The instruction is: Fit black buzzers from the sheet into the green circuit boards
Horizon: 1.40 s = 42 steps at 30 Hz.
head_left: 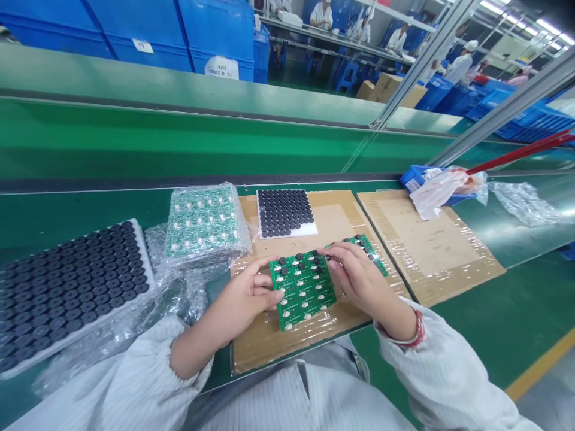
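My left hand (247, 296) grips the left edge of a green circuit board panel (302, 293), its thumb on the top face. The panel is tilted above a cardboard sheet (260, 353) and bears white connectors, with several round black parts near its far edge. At the panel's far right corner, the fingertips of my right hand (354, 272) are pressed together by a black part; what they hold is too small to make out. Partly behind my right hand lies another green panel (375, 257) with black parts. A white sheet (306, 229) of round black parts lies beyond.
Bubble-wrapped green panels (204, 221) lie at the left, beside a large foam tray (146, 269) of black discs. A second cardboard sheet (471, 263) and a blue bin (411, 178) are at the right. Behind the green conveyor (179, 140) are blue crates (139, 24) and several people.
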### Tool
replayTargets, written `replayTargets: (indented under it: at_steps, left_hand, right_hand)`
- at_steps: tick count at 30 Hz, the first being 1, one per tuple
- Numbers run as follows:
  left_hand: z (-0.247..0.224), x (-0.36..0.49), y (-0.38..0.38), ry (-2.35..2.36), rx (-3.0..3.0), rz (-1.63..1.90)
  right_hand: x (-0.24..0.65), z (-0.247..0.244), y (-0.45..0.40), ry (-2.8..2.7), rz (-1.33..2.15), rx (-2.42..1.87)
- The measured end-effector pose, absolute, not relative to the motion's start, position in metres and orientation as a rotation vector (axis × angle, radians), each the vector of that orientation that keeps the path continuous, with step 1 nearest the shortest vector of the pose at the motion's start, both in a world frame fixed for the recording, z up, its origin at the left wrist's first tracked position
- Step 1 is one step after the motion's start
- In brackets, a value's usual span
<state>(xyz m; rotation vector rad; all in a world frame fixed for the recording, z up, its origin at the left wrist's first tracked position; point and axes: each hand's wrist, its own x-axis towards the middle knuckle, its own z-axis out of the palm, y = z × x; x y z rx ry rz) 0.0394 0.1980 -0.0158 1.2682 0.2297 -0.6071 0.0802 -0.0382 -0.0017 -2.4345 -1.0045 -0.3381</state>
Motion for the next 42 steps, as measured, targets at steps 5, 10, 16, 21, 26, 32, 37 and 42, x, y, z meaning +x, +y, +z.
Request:
replayTargets:
  at_steps: [5, 10, 16, 21, 26, 32, 37, 42]
  left_hand:
    - [-0.015, 0.040, 0.198, 0.173, 1.218, -0.632]
    - [-0.013, 0.039, 0.198, 0.164, 1.237, -0.650]
    - [-0.010, 0.039, 0.200, 0.180, 1.251, -0.660]
    - [-0.007, 0.041, 0.199, 0.220, 1.241, -0.653]
    - [-0.010, 0.040, 0.198, 0.197, 1.198, -0.637]
    - [-0.012, 0.039, 0.199, 0.186, 1.199, -0.640]
    - [-0.007, 0.040, 0.198, 0.230, 1.256, -0.631]
    - [-0.010, 0.040, 0.199, 0.217, 1.236, -0.637]
  right_hand:
    - [0.076, -0.018, -0.034, -0.972, -0.397, -2.482]
    - [0.072, -0.020, -0.030, -1.007, -0.480, -2.490]
    - [0.070, -0.027, -0.030, -0.979, -0.416, -2.501]
    - [0.068, -0.022, -0.031, -0.918, -0.377, -2.438]
    - [0.063, -0.015, -0.018, -1.042, -0.370, -2.408]
    - [0.065, -0.015, -0.015, -1.040, -0.360, -2.428]
    - [0.067, -0.018, -0.028, -0.904, -0.481, -2.470]
    - [0.067, -0.022, -0.031, -0.936, -0.439, -2.495]
